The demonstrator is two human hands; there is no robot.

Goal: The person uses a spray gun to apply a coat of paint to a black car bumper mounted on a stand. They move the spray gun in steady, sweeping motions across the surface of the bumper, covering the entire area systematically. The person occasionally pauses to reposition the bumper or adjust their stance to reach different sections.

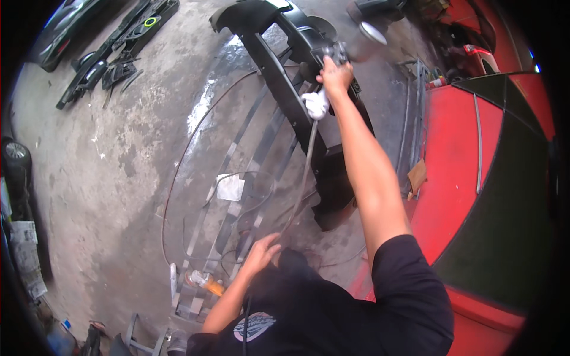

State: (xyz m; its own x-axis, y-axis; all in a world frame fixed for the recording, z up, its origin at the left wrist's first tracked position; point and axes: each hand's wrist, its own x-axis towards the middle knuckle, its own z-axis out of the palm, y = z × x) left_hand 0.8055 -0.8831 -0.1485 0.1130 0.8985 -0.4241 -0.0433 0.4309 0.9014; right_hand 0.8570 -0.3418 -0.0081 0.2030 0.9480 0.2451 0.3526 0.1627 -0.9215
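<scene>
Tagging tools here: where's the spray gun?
The spray gun is in the right hand, upper right of centre in the head view, by the black bumper.

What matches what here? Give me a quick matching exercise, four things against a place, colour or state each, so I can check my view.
Things:
1. Right hand
2. Left hand
3. Bumper
4. Paper

Matches:
A. White, to the left of the black part
B. Gripping the tool
C. Black, long and curved
D. Low in the picture, by the hose

Pairs: 1-B, 2-D, 3-C, 4-A
</scene>
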